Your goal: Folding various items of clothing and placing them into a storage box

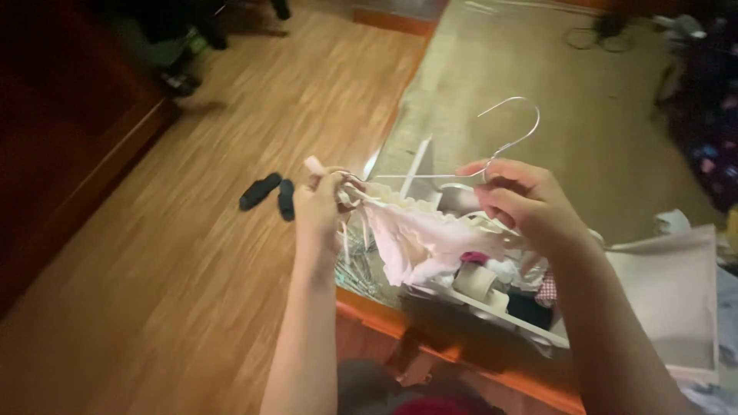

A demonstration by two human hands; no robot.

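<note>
My right hand point(523, 201) grips a thin white wire hanger point(513, 140) just below its hook. A small pale pink garment with a frilled edge point(419, 238) hangs between my hands. Its left end, with a thin strap, is pinched by my left hand point(319, 206) against the hanger's left tip. Both hands are raised above the near edge of a bed.
A white basket point(492, 307) with rolled clothes stands on the bed under my hands. The bed has a tan mat point(538, 92) and an orange wooden frame point(369, 311). Two dark socks point(269, 194) lie on the wooden floor at left. A white cloth point(669, 284) lies at right.
</note>
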